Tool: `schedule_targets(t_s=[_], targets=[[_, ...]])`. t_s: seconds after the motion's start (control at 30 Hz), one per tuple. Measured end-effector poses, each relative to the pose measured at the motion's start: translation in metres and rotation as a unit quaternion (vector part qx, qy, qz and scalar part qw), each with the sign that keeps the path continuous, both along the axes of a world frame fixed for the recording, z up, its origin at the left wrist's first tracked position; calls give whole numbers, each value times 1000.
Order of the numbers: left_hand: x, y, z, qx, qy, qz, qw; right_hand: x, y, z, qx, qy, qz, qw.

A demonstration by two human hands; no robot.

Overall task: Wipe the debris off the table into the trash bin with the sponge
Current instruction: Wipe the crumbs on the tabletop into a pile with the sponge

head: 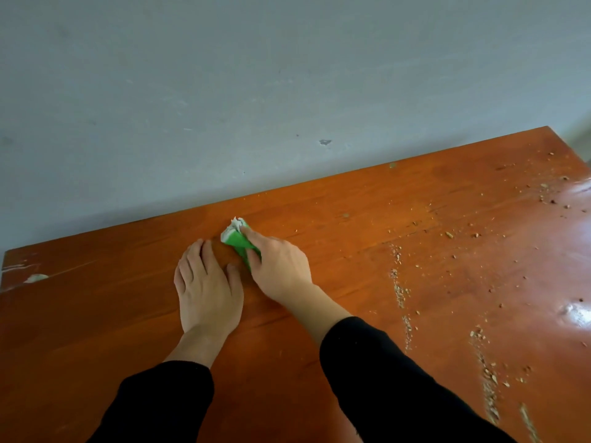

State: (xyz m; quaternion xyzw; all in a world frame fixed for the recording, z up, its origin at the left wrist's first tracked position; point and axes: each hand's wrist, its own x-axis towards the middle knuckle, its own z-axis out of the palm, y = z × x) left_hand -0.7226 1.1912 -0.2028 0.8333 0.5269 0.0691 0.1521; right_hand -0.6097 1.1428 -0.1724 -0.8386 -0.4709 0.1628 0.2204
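Observation:
My right hand [277,263] presses a green sponge [238,239] with a white frayed end onto the orange-brown wooden table [351,251], near its far middle. The fingers lie over the sponge and grip it. My left hand [206,287] rests flat on the table just left of the sponge, fingers apart, holding nothing. Pale crumbs of debris [399,289] lie scattered over the right half of the table, partly in streaks running toward the near edge. No trash bin is in view.
A grey wall [256,91] runs along the table's far edge. The left edge has chipped white patches [35,278]. Glossy glare spots [579,313] show at the far right. Both forearms wear black sleeves.

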Motion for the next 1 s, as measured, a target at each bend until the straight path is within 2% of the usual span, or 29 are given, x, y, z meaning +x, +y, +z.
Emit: schedule_targets(t_s=[0.23,0.47,0.57,0.67,0.77,0.87,1.0], targets=[[-3,-1,0,3,8,-5,1000,68,-34,-9,-14,-14,-147,989],[-2,-1,1,1,13,-6,1000,113,-71,-3,-28,-24,-311,950],[-2,-1,2,-2,14,-6,1000,90,-48,3,31,7,-219,975],[-1,0,2,-6,11,1,1000,53,-2,6,31,21,-89,995],[0,1,1,-3,10,9,1000,22,38,3,17,11,-29,999],[1,2,2,-2,16,11,1000,19,57,1,-17,-12,-22,1000],[0,2,1,-4,16,12,1000,47,53,0,-23,-20,-86,996]])
